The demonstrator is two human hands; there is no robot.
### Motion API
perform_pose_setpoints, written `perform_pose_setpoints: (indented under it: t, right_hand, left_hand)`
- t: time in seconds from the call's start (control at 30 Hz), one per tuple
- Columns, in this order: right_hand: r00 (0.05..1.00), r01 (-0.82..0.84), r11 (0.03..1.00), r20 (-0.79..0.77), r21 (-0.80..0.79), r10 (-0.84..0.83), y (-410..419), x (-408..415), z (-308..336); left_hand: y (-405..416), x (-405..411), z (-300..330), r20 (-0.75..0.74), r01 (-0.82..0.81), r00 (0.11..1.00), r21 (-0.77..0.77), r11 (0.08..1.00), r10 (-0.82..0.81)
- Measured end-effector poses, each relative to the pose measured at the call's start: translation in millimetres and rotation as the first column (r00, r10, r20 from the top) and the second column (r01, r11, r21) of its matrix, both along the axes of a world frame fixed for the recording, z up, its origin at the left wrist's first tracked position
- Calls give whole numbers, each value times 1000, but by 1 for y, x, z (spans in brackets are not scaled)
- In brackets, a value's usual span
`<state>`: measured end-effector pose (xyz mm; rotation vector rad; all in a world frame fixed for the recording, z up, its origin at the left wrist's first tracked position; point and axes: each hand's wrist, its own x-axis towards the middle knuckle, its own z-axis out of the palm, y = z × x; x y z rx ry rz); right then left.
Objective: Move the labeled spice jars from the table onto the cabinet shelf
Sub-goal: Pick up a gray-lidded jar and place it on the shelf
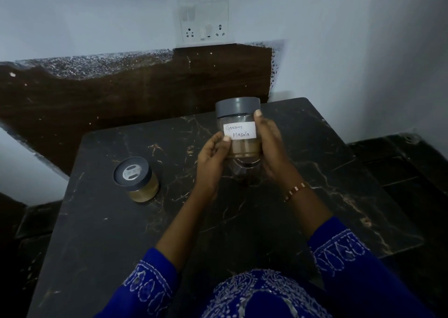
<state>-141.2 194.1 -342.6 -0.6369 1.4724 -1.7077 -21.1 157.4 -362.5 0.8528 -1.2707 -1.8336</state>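
Observation:
A clear jar [240, 133] with a grey lid and a white label reading "Garam Masala" is held up above the black marble table [101, 232], tilted toward me. My left hand [211, 162] grips its left side with the thumb on the label's corner. My right hand [269, 148] grips its right side, thumb up near the lid. Brown powder fills the jar's lower half. A second jar [137, 179] with a grey lid and yellowish powder stands on the table to the left; its label is not visible. No cabinet shelf is in view.
The table stands against a white wall with a socket plate [204, 24] above a dark wooden panel [145, 87]. Dark floor tiles [407, 172] lie to the right of the table.

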Motion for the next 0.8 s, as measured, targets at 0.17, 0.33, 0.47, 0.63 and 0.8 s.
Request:
perform_pose_setpoints:
  t: [0.17,0.33,0.47,0.63,0.8]
  right_hand:
    - [994,-70,992,-87,-106,61,-9,-17,39]
    - [977,-117,967,-203,-228,70,-30,-39,100]
    - [939,-196,933,-332,-301,90,-44,-58,161]
    - [849,-234,902,-529,-364,7,-58,-74,247]
    - [824,-231,837,-558,-497,-104,-62,-94,320]
  left_hand:
    - [-15,-16,47,5,-40,999,-163,986,42]
    - [-39,-38,115,-50,-54,998,-394,917,37]
    - [-56,-51,173,-54,-50,998,-535,843,24]
    - [-72,-64,256,-61,-122,991,-751,649,116]
    - [-82,-79,330,-96,-151,987,-838,525,130]
